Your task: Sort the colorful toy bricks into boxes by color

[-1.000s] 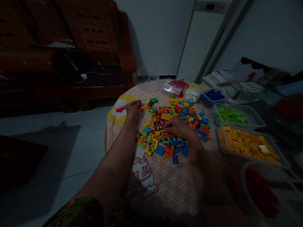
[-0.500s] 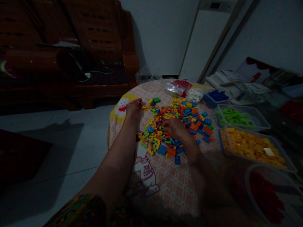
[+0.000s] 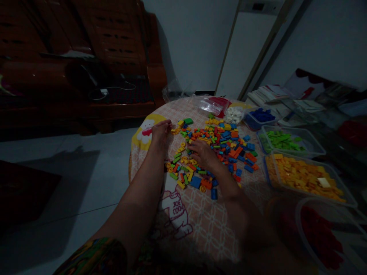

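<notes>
Hands (image 3: 204,154) at brick pile (image 3: 196,181), grip unclear; tubs (image 3: 312,146) hold yellow bricks (image 3: 306,175), green bricks (image 3: 282,141).

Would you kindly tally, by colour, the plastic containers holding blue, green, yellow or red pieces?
Blue-piece container: 1
Green-piece container: 1
Yellow-piece container: 1
Red-piece container: 1
Total: 4

On my feed I see multicol. bricks (image 3: 225,147) (yel., org., blue, grn.), pinkish tblcloth (image 3: 212,221) w/ wht. lattice, lime bricks (image 3: 282,141), yel.-org. bricks (image 3: 309,175), dk. red bricks (image 3: 319,236).
</notes>
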### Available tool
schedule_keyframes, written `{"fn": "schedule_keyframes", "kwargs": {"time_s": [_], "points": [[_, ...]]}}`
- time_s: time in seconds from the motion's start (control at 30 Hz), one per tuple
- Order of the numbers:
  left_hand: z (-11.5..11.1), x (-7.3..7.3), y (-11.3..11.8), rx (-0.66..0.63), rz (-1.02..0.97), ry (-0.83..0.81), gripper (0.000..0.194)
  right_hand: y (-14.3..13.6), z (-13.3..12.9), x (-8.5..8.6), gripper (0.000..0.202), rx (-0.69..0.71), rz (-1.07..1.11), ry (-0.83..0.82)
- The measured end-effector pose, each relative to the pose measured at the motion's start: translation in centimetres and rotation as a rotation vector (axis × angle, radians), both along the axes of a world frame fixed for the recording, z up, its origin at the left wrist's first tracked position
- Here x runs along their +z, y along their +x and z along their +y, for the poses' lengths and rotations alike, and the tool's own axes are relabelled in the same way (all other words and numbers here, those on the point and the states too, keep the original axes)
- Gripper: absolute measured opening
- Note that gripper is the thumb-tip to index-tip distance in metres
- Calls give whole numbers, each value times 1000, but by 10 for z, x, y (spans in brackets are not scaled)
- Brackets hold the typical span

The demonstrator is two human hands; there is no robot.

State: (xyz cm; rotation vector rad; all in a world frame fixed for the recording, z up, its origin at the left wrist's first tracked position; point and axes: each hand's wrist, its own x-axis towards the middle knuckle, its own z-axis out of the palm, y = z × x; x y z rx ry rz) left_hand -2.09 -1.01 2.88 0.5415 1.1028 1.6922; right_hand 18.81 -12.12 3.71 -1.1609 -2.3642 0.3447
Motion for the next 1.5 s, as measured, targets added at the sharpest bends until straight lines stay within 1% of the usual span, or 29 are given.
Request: {"fn": "schedule_keyframes", "kwargs": {"time_s": [0.13, 0.27, 0.37, 0.47, 0.57, 0.67, 0.77, 0.87, 0.93, 1.0, 1.07, 1.13, 1.17, 1.23, 1.3, 1.33, 1.37, 1.43, 1.5], "points": [[1, 1, 0, -7, 8, -18, 19, 29, 11, 9, 31, -176, -3, -1], [0, 2, 1, -4, 5, -24, 21, 43, 9, 29, 28, -292, -49, -41], [-2, 2, 1, -12, 8, -10, 21, 40, 2, 45, 25, -311, -98, -80], [-2, 1, 1, -5, 17, -7, 21, 31, -7, 55, 23, -276, -212, -164], [-2, 0, 1, 7, 32, -20, 21, 21, -13, 55, 20, -208, -318, -228], [-2, 1, 2, 2, 51, -16, 19, 16, -16, 48, 18, -154, -360, -258], [-2, 1, 2, 8, 63, -19, 18, 15, -14, 41, 16, -163, -349, -250], [-2, 1, 3, 17, 70, -28, 14, 19, -12, 40, 10, -185, -280, -276], [-1, 1, 3, 13, 68, -24, 14, 24, -9, 43, 16, -195, -149, -335], [-2, 1, 2, 4, 62, -18, 15, 29, -7, 47, 17, -230, 49, -420], [-2, 0, 2, -5, 61, -18, 16, 36, -4, 50, 14, -318, 283, -519], [-2, -1, 1, -13, 70, -23, 16, 45, 0, 52, 11, -436, 527, -595], [-2, -2, 1, -16, 76, -21, 16, 50, 2, 52, 11, -490, 650, -613], [-1, -3, 0, -17, 86, -7, 15, 64, 7, 52, 14, -573, 897, -592], [-1, -4, 0, -12, 95, 4, 15, 82, 12, 50, 19, -647, 1141, -506], [0, -5, 0, -8, 101, 1, 14, 93, 15, 49, 20, -684, 1258, -433], [0, -4, 0, -4, 107, -4, 15, 106, 17, 47, 20, -724, 1367, -339], [0, -3, 1, 3, 121, -16, 16, 132, 21, 43, 16, -806, 1547, -101], [-1, -1, 3, 7, 131, -22, 17, 158, 25, 39, 17, -887, 1659, 129]]}}
